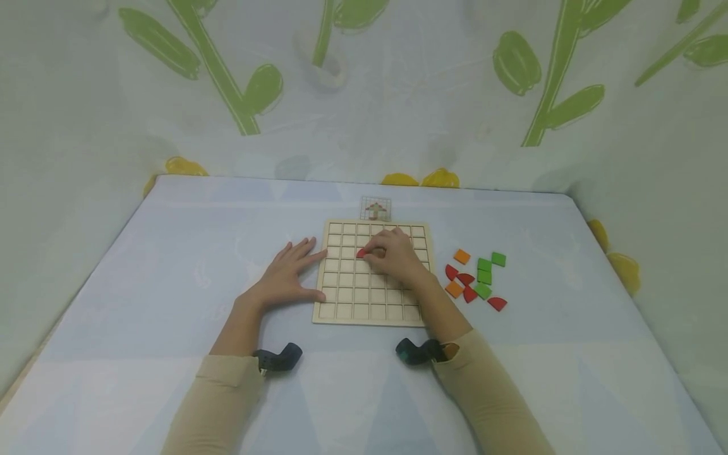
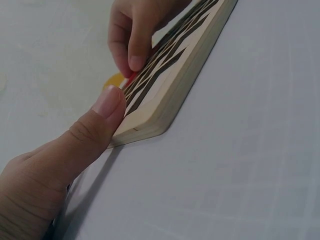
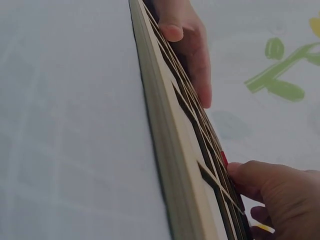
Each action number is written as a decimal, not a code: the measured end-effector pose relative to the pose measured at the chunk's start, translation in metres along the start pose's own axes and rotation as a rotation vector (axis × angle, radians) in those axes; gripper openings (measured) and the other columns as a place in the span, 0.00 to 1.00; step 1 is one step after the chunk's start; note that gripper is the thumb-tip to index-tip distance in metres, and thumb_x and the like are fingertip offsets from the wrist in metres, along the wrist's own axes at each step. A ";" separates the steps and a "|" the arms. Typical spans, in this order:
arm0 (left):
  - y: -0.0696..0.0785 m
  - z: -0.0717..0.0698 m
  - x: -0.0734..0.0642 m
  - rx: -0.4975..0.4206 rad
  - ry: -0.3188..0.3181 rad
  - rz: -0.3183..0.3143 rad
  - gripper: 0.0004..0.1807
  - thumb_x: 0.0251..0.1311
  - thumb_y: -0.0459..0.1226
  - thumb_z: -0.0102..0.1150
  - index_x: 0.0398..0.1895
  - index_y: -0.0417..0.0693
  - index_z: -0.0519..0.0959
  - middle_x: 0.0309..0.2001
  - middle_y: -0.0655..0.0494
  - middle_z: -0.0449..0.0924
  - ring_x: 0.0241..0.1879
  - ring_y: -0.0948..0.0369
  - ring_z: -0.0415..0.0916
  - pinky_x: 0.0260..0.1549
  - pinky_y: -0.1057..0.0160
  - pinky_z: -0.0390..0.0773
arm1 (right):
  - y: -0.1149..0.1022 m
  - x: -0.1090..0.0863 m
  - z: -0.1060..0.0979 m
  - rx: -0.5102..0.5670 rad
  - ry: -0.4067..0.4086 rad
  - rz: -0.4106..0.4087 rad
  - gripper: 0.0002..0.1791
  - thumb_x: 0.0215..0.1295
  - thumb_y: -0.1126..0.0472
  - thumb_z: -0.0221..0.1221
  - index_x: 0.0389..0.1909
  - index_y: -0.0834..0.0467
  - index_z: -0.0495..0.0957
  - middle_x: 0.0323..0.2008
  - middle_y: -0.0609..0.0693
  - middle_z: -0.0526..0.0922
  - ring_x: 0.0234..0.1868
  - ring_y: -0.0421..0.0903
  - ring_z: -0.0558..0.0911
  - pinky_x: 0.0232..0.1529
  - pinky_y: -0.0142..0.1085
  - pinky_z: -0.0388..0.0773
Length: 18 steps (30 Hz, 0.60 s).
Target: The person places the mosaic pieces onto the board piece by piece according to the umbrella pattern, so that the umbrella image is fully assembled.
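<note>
A pale wooden board (image 1: 345, 295) with a grid of square recesses lies on the table. Over its upper middle, my right hand (image 1: 396, 254) pinches a red quarter-circle tile (image 1: 361, 253) between thumb and fingertips, right at a cell. The same red tile (image 3: 224, 159) shows as a sliver at the thumb in the right wrist view. My left hand (image 1: 288, 275) is spread at the board's left side, its thumb (image 2: 108, 103) and a fingertip touching the edge. Most of the red tile is hidden behind the right fingers.
Right of the board lie several loose tiles: red quarter-circles (image 1: 497, 304), green squares (image 1: 498, 259) and orange squares (image 1: 462, 256). A small gridded picture card (image 1: 376, 208) with an arrow-like figure lies just beyond the board's far edge. A leaf-patterned wall (image 1: 398, 126) stands behind the table.
</note>
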State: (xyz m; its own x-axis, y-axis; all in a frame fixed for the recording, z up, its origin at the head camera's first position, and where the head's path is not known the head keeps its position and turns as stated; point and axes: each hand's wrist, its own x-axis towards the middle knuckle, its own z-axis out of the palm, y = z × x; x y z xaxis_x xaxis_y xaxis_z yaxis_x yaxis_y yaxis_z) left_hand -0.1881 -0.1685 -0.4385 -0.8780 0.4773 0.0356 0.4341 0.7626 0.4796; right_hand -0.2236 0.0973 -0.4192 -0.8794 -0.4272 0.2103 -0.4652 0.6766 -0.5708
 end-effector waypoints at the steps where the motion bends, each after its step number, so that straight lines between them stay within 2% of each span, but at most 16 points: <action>1: 0.000 0.000 0.000 -0.002 -0.001 -0.001 0.54 0.39 0.64 0.68 0.71 0.54 0.61 0.75 0.49 0.47 0.75 0.52 0.39 0.72 0.51 0.35 | 0.000 0.000 0.000 -0.004 -0.001 0.002 0.06 0.58 0.59 0.64 0.34 0.55 0.85 0.40 0.50 0.83 0.44 0.49 0.73 0.51 0.45 0.69; 4: 0.000 -0.001 0.000 -0.002 0.003 0.001 0.54 0.39 0.64 0.67 0.71 0.54 0.61 0.75 0.49 0.47 0.75 0.52 0.39 0.72 0.51 0.35 | -0.001 -0.001 0.000 -0.011 0.001 0.004 0.06 0.58 0.58 0.64 0.35 0.55 0.85 0.41 0.50 0.83 0.43 0.49 0.72 0.51 0.45 0.69; 8: -0.001 -0.001 -0.001 -0.006 0.015 0.003 0.54 0.39 0.63 0.68 0.71 0.54 0.61 0.75 0.49 0.47 0.74 0.52 0.40 0.72 0.51 0.36 | -0.001 -0.003 -0.002 -0.020 0.030 -0.038 0.07 0.57 0.59 0.65 0.36 0.56 0.84 0.42 0.52 0.83 0.42 0.50 0.73 0.48 0.45 0.69; 15: -0.001 0.000 0.001 -0.025 -0.004 0.012 0.54 0.39 0.64 0.68 0.71 0.54 0.61 0.75 0.48 0.47 0.75 0.52 0.39 0.72 0.50 0.35 | 0.004 -0.015 -0.004 -0.067 0.096 -0.093 0.07 0.54 0.61 0.67 0.34 0.59 0.84 0.36 0.52 0.84 0.37 0.50 0.73 0.41 0.43 0.69; 18: -0.001 -0.001 0.000 -0.023 -0.002 0.005 0.54 0.39 0.63 0.68 0.71 0.53 0.61 0.75 0.48 0.47 0.75 0.52 0.39 0.72 0.51 0.35 | 0.004 -0.018 -0.005 -0.062 0.096 -0.081 0.08 0.55 0.60 0.67 0.35 0.58 0.84 0.38 0.53 0.84 0.38 0.51 0.74 0.46 0.45 0.70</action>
State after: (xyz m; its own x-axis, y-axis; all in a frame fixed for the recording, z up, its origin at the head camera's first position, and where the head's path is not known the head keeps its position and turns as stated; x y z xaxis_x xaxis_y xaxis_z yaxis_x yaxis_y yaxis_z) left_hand -0.1883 -0.1695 -0.4382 -0.8752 0.4823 0.0365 0.4340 0.7497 0.4997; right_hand -0.2105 0.1104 -0.4218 -0.8428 -0.4248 0.3304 -0.5380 0.6793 -0.4991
